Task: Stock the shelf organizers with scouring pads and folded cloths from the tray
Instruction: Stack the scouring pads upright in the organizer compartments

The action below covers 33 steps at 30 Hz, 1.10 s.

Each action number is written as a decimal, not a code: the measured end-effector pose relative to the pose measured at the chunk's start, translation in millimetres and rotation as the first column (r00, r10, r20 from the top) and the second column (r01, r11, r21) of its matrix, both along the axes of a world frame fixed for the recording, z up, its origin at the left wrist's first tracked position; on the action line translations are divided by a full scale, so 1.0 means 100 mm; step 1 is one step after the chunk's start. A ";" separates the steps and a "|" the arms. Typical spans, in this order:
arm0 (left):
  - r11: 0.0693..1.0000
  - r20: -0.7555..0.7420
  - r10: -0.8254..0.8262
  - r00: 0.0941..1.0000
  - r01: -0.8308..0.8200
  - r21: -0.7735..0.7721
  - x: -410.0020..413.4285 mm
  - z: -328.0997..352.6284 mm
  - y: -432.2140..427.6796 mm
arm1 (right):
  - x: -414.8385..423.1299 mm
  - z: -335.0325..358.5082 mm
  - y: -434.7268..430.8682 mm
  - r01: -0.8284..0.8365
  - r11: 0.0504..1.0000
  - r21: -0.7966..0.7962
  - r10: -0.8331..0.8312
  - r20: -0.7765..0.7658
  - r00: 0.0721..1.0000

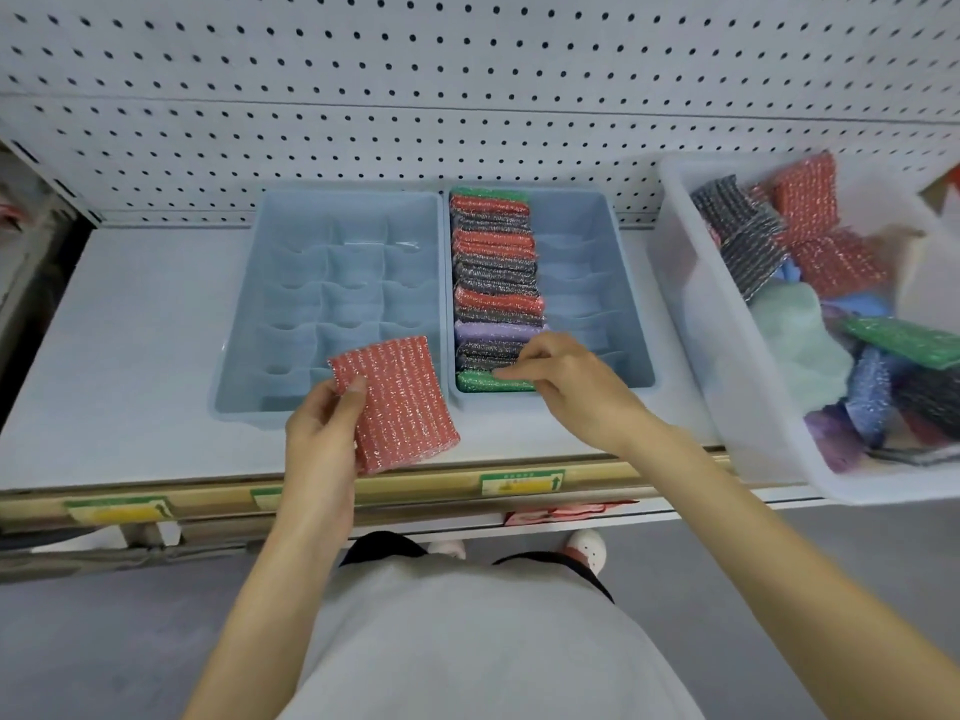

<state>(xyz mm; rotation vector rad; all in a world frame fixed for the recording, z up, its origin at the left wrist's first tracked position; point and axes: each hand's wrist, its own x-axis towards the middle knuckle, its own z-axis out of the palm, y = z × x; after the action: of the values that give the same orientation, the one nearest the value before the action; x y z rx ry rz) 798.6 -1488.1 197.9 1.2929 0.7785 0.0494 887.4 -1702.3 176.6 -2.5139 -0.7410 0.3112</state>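
Two organizers, one column filled; estimate under half done. Tray, right of frame: many pads and cloths remain. Left organizer, centre: cells bare. Right organizer: left pad column packed, right column bare. Left hand grips red pad, lower centre. Right hand touches green pad at column's lower end; pressing or pinching, cannot tell.

Two blue organizers are being shown at twelve o'clock, a left organizer and a right organizer, with one clear tray at three o'clock. In the right organizer two green pads, at least three red pads and one purple pad are being counted. One loose red pad is being held by the left hand.
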 end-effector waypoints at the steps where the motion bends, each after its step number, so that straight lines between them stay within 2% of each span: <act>1: 1.000 0.007 -0.004 1.000 0.004 0.001 0.02 0.00 -0.02 | -0.02 0.04 -0.01 0.085 0.991 0.107 -0.084 -0.012 0.996; 2: 1.000 0.014 -0.012 1.000 0.012 0.004 0.05 0.01 -0.05 | -0.05 0.10 -0.01 0.200 0.949 0.242 -0.183 -0.090 0.979; 3: 1.000 0.023 -0.023 0.999 0.023 0.007 0.09 0.03 -0.10 | -0.07 0.19 0.00 0.307 0.879 0.364 -0.233 -0.234 0.944; 5: 0.997 0.061 -0.072 0.996 0.071 0.015 0.19 0.08 -0.24 | -0.10 0.33 0.06 0.453 0.730 0.511 -0.144 -0.532 0.834; 6: 0.994 0.091 -0.106 0.990 0.106 0.013 0.26 0.12 -0.33 | -0.09 0.36 0.08 0.492 0.685 0.537 -0.095 -0.603 0.792; 7: 0.990 0.122 -0.138 0.983 0.138 0.007 0.34 0.16 -0.42 | -0.07 0.40 0.08 0.499 0.666 0.554 -0.080 -0.612 0.787; 10: 0.974 0.186 -0.227 0.956 0.217 0.069 0.60 0.23 -0.61 | 0.15 0.51 -0.04 0.481 0.659 0.578 -0.166 -0.512 0.843; 12: 0.907 0.150 -0.342 0.928 0.284 0.310 0.81 0.18 -0.70 | 0.43 0.54 -0.25 0.494 0.668 0.556 -0.269 -0.438 0.858; 13: 0.818 0.109 -0.418 0.902 0.321 0.476 0.91 0.14 -0.75 | 0.61 0.56 -0.36 0.517 0.664 0.540 -0.344 -0.393 0.853; 14: 0.692 0.059 -0.489 0.870 0.346 0.633 1.01 0.10 -0.81 | 0.79 0.55 -0.47 0.539 0.665 0.518 -0.424 -0.333 0.842; 16: 0.382 -0.099 -0.575 0.812 0.374 0.845 1.20 -0.06 -0.94 | 1.17 0.52 -0.62 0.551 0.709 0.440 -0.530 -0.181 0.828; 18: 0.123 -0.311 -0.540 0.782 0.439 0.890 1.33 -0.25 -1.03 | 1.46 0.49 -0.63 0.506 0.791 0.344 -0.521 -0.057 0.852; 20: -0.024 -0.449 -0.464 0.764 0.495 0.868 1.37 -0.43 -1.06 | 1.67 0.44 -0.57 0.417 0.861 0.292 -0.441 0.019 0.897; 22: -0.086 -0.500 -0.414 0.760 0.514 0.853 1.36 -0.51 -1.07 | 1.85 0.40 -0.49 0.332 0.917 0.223 -0.362 0.114 0.925; 25: -0.087 -0.508 -0.401 0.762 0.520 0.849 1.33 -0.51 -1.09 | 2.07 0.25 -0.41 0.244 0.969 0.024 -0.243 0.251 0.937; 29: -0.082 -0.522 -0.391 0.758 0.536 0.840 1.33 -0.49 -1.10 | 2.29 0.08 -0.42 0.252 0.957 -0.142 -0.199 0.307 0.931; 33: -0.095 -0.529 -0.387 0.755 0.538 0.837 1.33 -0.50 -1.10 | 2.34 0.02 -0.40 0.184 0.942 -0.280 -0.038 0.457 0.889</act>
<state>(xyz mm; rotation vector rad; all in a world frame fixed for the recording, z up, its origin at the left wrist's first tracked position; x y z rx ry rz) 931.6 -1598.5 147.5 2.9504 0.1840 -0.1159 1121.5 -1742.7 178.2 -2.9688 -0.7559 -0.2227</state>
